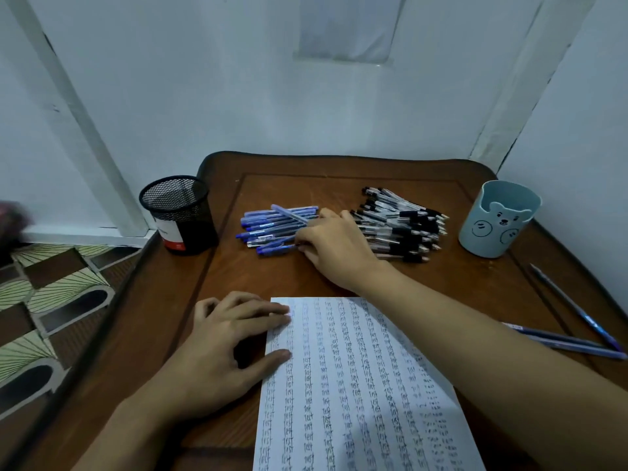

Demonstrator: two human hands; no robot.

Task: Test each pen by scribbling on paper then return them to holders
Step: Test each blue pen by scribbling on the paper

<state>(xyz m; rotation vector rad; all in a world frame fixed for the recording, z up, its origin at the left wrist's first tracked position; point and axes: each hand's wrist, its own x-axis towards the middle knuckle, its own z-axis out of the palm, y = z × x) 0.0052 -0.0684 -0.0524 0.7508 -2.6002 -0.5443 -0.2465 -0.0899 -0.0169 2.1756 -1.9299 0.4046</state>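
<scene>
In the head view, the right hand [334,246] reaches to the middle of the frame and lies on the pile of blue pens [275,226]. Its fingertips touch the near ends of the pens, but I cannot tell if they already pinch one pen or only rest on them. The left hand [224,341] lies flat at the lower left, with fingers loosely spread, and the forefinger and thumb press the left edge of the paper [356,385]. I think the first danger is in the pile: the pens lie loose over each other, so pulling one out can drag its neighbours and make them roll on the table [258,277]. The pile of black pens [401,226] is just beside the right hand, so the back of the hand can push them and mix the two colours. The right forearm crosses above the upper right corner of the paper and can shift it, because only the left edge is held. The mesh holder [178,212] stands at the table's rim in the upper left and the bear cup [498,219] in the upper right; a careless reach can knock them over. The paper is almost full of scribbles, so a new test mark may be hard to see.
</scene>
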